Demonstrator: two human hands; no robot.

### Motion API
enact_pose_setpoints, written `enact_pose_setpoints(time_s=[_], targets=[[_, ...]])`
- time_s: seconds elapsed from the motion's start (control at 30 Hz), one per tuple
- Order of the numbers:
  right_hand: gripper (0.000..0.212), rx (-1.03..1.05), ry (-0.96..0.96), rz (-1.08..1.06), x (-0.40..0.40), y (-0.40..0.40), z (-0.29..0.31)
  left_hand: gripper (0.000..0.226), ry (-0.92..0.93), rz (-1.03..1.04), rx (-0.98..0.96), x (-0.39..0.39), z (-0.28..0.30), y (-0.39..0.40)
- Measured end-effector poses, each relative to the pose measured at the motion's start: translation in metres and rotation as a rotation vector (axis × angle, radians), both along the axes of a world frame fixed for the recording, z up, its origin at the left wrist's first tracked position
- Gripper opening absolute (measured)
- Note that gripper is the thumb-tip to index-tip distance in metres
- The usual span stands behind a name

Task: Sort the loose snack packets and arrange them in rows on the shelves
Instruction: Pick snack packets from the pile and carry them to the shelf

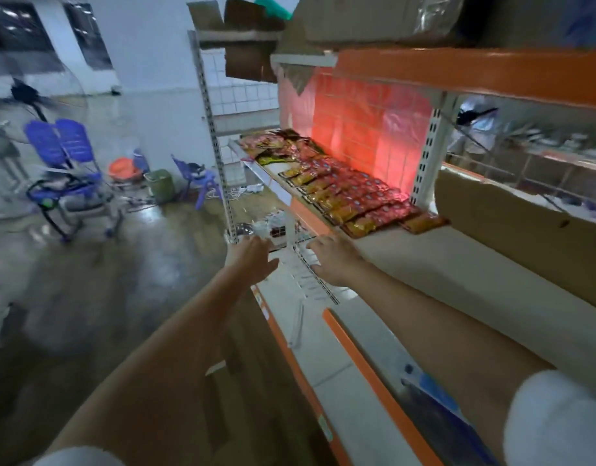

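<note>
two long bare arms show, one on each side, and each ends in a hand: the left hand [252, 260] and the right hand [333, 260]. each arm has a short white sleeve up near the shoulder, soft and a bit blurry. no rings, watch or gloves can be seen.

Small shop stockroom, orange-edged metal shelving [471, 70], rows of snack packets [350, 196], cardboard boxes [367, 18]
</note>
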State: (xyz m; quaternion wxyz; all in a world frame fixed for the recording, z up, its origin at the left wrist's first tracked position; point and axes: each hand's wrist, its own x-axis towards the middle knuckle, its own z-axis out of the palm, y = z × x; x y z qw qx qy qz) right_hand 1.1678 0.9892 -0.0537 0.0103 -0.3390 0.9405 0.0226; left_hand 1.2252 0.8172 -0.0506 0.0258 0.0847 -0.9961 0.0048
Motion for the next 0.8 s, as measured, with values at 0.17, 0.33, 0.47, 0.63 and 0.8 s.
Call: enact_pose_setpoints(time_s=[0.17, 0.33, 0.47, 0.63, 0.8], targets=[[0.048, -0.031, 0.005, 0.034, -0.046, -0.079, 0.001, 0.047, 0.022, 0.038, 0.001, -0.033, -0.006, -0.067], [0.044, -0.048, -0.013, 0.063, -0.115, -0.157, -0.008, 0.046, 0.012, 0.085, -0.011, -0.094, -0.011, -0.129], [0.044, -0.074, -0.047, 0.056, -0.186, -0.210, -0.005, 0.044, 0.000, 0.077, -0.020, -0.159, -0.009, -0.181], [0.046, -0.102, -0.088, -0.033, -0.277, -0.260, 0.000, 0.042, -0.004, 0.091, 0.018, -0.244, 0.000, -0.239], [0.040, -0.095, -0.138, -0.122, -0.348, -0.290, -0.015, 0.041, -0.045, 0.031, 0.141, -0.325, -0.013, -0.268]])
